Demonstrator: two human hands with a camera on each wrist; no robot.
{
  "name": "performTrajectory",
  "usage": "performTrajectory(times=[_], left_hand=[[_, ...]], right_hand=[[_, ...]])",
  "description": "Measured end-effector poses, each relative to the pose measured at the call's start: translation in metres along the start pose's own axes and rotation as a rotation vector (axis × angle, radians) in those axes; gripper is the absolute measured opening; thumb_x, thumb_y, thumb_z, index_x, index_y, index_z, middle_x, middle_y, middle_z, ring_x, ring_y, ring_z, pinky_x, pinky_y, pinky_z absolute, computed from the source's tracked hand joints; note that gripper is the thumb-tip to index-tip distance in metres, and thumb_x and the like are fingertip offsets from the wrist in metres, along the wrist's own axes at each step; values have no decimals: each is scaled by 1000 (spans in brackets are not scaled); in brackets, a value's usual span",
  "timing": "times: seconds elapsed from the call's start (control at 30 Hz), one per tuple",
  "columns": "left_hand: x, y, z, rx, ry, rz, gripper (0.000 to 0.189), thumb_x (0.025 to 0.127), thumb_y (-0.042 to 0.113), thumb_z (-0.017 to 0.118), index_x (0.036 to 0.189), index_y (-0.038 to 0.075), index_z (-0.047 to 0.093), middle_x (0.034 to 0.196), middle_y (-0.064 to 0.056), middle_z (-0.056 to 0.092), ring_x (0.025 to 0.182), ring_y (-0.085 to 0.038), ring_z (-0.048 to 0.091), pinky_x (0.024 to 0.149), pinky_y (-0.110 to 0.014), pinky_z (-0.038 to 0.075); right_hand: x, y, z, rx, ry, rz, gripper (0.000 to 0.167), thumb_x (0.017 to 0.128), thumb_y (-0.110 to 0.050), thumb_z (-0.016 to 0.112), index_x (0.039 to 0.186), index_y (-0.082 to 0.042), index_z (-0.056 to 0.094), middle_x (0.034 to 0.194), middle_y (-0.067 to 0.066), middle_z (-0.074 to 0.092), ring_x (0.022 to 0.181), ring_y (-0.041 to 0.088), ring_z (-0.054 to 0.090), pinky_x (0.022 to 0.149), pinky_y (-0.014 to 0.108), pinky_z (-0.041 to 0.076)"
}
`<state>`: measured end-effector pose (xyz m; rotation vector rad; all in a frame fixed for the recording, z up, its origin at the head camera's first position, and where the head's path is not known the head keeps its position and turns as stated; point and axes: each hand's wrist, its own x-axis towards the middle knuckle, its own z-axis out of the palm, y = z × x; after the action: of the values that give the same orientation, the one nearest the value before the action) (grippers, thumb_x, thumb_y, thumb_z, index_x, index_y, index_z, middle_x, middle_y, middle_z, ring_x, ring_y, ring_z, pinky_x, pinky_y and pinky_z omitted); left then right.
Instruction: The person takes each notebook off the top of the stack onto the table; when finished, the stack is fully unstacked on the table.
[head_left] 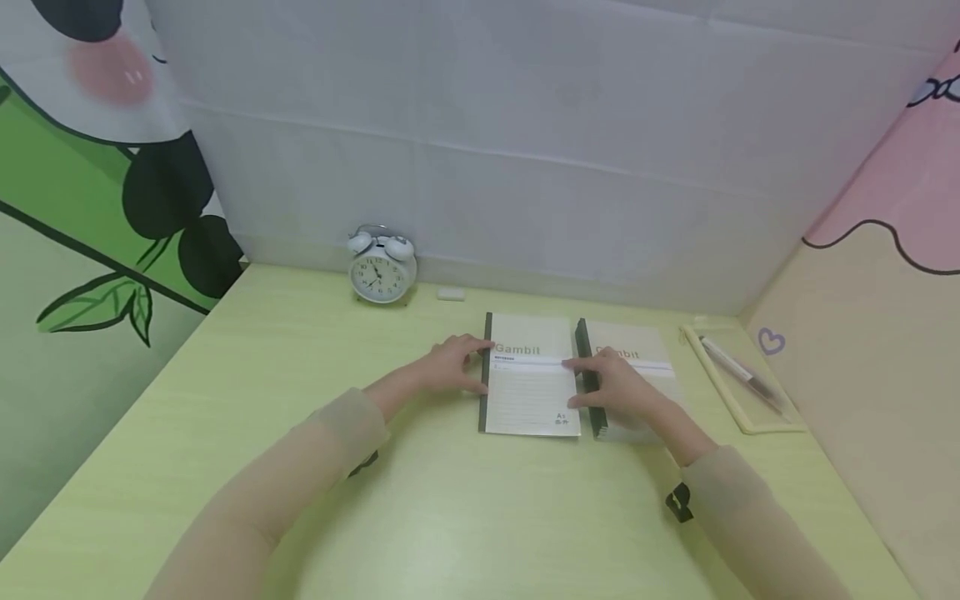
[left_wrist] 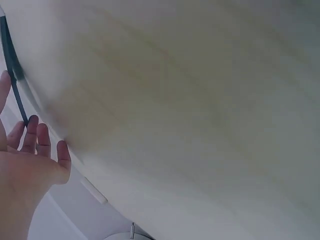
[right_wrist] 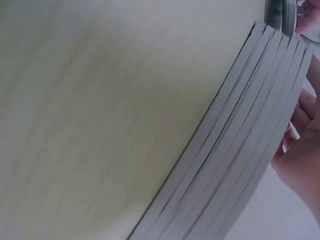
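Observation:
A Gambit notebook (head_left: 531, 396) with a dark spine lies on the table before me. My left hand (head_left: 450, 364) touches its spine side, thumb and fingers apart; in the left wrist view, that hand (left_wrist: 30, 165) has loosely bent fingers near the dark spine (left_wrist: 17, 90). On the opposite edge rest the fingertips of my right hand (head_left: 618, 385), which reaches over a second stack of Gambit notebooks (head_left: 652, 342). Page edges of several stacked notebooks (right_wrist: 225, 145) fill the middle of the right wrist view, with the right hand (right_wrist: 302, 155) beyond them, its fingertips partly hidden.
A white twin-bell alarm clock (head_left: 381, 271) stands at the back of the table, with a white eraser-like block (head_left: 451, 294) beside it. To the right lies a yellow-edged tray or pouch (head_left: 738, 412) holding a pen (head_left: 731, 362). Walls (head_left: 525, 167) border the back and sides.

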<state>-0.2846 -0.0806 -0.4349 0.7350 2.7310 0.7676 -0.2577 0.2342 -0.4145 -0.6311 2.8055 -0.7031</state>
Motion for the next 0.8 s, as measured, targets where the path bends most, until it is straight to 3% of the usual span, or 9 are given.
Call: performTrajectory(times=[0.3, 0.57, 0.8], left_hand=[[4, -1, -1, 93, -62, 3, 79, 77, 46, 74, 143, 20, 41, 142, -7, 44, 126, -29, 39, 102, -53, 28], [9, -3, -1, 151, -96, -1, 80, 76, 48, 74, 144, 22, 40, 143, -6, 42, 126, -28, 37, 100, -49, 30], [7, 4, -1, 216, -75, 7, 80, 76, 49, 73, 143, 17, 41, 139, -8, 44, 123, -28, 39, 97, -47, 33]], right_hand=[[5, -2, 1, -117, -38, 16, 68, 66, -44, 82, 127, -24, 61, 94, 8, 49, 80, 19, 40, 65, 28, 38], [5, -8, 2, -190, -35, -23, 61, 67, -39, 83, 121, -16, 66, 91, 0, 58, 82, 18, 40, 66, 27, 38], [4, -9, 0, -232, -25, -61, 58, 69, -40, 82, 119, -13, 67, 109, 2, 65, 89, 18, 44, 72, 29, 40]])
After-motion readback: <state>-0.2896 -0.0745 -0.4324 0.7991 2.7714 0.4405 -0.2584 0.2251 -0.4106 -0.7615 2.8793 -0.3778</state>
